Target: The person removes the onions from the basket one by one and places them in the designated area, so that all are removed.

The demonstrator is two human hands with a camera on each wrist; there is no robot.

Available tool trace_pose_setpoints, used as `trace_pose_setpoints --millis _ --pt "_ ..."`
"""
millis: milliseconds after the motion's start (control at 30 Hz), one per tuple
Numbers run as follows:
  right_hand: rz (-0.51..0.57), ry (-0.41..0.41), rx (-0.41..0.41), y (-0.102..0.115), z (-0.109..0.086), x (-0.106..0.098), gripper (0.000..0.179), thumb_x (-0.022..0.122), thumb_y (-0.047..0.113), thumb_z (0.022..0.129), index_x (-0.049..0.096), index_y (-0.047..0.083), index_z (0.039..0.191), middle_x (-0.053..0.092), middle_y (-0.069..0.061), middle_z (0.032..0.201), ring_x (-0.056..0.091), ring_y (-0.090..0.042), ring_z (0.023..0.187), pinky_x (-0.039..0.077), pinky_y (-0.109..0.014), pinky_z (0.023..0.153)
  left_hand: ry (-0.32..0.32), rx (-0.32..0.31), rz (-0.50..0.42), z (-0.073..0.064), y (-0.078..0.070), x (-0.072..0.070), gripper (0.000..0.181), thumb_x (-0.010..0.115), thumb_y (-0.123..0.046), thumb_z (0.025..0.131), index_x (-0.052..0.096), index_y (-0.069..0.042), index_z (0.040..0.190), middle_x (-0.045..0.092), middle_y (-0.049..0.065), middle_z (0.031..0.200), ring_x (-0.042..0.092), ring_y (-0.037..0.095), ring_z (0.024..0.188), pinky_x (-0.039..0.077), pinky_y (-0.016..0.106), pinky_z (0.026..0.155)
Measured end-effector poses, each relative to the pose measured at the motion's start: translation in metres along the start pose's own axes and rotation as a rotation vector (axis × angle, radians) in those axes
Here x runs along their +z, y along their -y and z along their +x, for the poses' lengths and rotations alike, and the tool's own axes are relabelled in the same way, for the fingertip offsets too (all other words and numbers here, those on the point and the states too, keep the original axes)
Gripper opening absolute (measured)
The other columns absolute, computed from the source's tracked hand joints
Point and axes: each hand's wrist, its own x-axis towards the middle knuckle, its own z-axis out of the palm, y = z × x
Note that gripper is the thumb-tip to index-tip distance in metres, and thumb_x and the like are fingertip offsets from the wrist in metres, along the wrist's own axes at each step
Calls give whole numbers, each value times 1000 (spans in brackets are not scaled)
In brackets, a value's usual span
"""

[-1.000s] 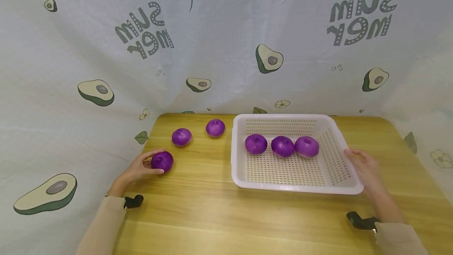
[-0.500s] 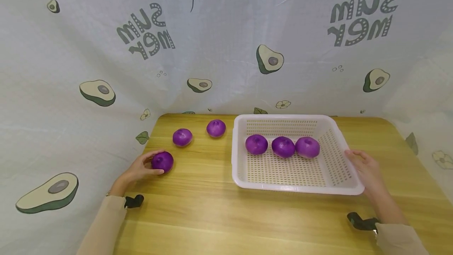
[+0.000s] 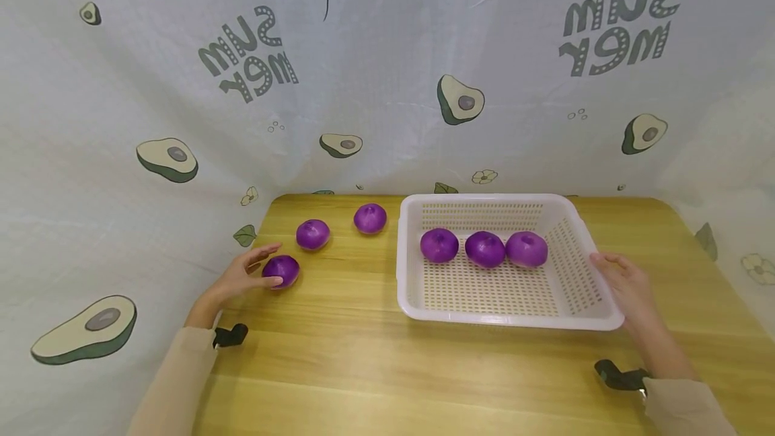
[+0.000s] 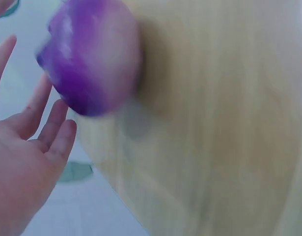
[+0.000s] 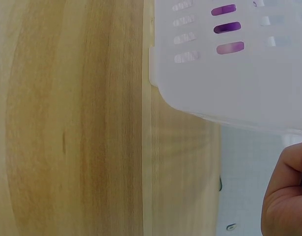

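My left hand (image 3: 239, 276) is around the near side of a purple onion (image 3: 281, 271) at the table's left edge. Its fingers are spread and lifted off the onion, while the thumb lies in front of it in the head view. In the left wrist view, the relaxed fingers (image 4: 40, 105) are beside the blurred onion (image 4: 94, 56), not wrapped round it. My right hand (image 3: 626, 291) grips the right rim of a white plastic basket (image 3: 484, 320). Inside the basket, three purple onions (image 3: 485, 249) sit in a row.
Two more purple onions stand farther back on the wooden table (image 3: 363, 369): one (image 3: 313, 235) just beyond the left hand, another (image 3: 370, 219) near the basket's left side. A white curtain (image 3: 387, 86) with avocado prints hangs behind and at both sides.
The left hand's fingers have opened and lifted away from the onion they were around. That onion has shifted slightly away from me. The right hand and the basket keep their place.
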Motion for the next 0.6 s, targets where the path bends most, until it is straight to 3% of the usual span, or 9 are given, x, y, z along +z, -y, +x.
trace_pose_setpoints --millis 100,300,467,600 --pt "21 2 -12 -1 0 -1 14 59 17 102 67 27 97 73 7 83 70 -10 70 57 -27 55 -6 8 -72 6 -10 1 72 74 -6 90 35 4 150 35 30 152 25 50 141 16 61 116" --pt "19 1 -11 0 0 1 12 60 18 102 67 27 97 73 7 84 70 -10 70 57 -27 55 -76 2 -203 18 -41 9 73 71 -11 94 31 -7 155 36 19 155 28 40 144 21 49 119" --pt "-13 -6 -5 1 -1 2 8 61 21 101 65 27 99 72 8 84 70 -10 70 57 -27 55 -124 -40 -273 26 -73 20 75 69 -15 96 28 -17 158 33 18 158 30 38 144 28 51 116" --pt "-11 -8 -2 1 -1 1 9 60 20 102 66 26 98 72 8 84 69 -9 70 57 -27 55 -159 -69 -372 33 -94 31 73 66 -10 97 27 -17 158 32 17 158 31 36 144 27 52 116"
